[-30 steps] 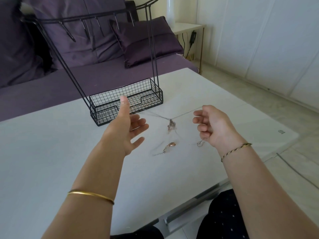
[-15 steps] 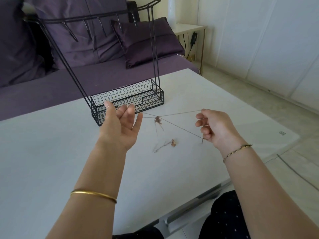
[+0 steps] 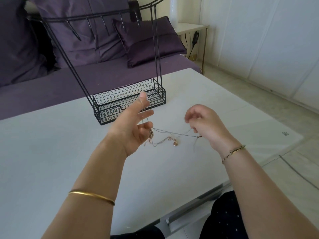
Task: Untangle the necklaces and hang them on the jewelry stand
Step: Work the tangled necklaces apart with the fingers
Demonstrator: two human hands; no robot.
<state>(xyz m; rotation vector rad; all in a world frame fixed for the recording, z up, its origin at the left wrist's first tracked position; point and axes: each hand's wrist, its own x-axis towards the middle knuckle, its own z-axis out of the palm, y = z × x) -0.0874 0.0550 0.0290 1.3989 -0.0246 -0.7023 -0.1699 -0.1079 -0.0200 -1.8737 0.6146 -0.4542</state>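
Thin tangled necklaces (image 3: pixel 172 134) stretch between my two hands just above the white table (image 3: pixel 60 152). My left hand (image 3: pixel 134 125) has its thumb up and fingers spread, with a chain looped over them down to a knot (image 3: pixel 151 134) by the lower fingers. My right hand (image 3: pixel 205 125) is curled and pinches the other chain ends; a clasp (image 3: pixel 199 136) shows at its heel. A gold pendant (image 3: pixel 175 143) hangs low between the hands. The black wire jewelry stand (image 3: pixel 129 104) stands just behind my left hand, its hook bar (image 3: pixel 96 19) bare.
A purple sofa (image 3: pixel 51 87) with cushions (image 3: pixel 146 40) runs behind the table. A small side table (image 3: pixel 189 27) with a dangling cable stands at the back right. Tiled floor (image 3: pixel 259 100) lies to the right, and the table's front edge is near my lap.
My left hand has spread its fingers and turned, with the chain now looped over thumb and fingers. The hands came closer, the chains slackened, and the knot and pendant dropped lower.
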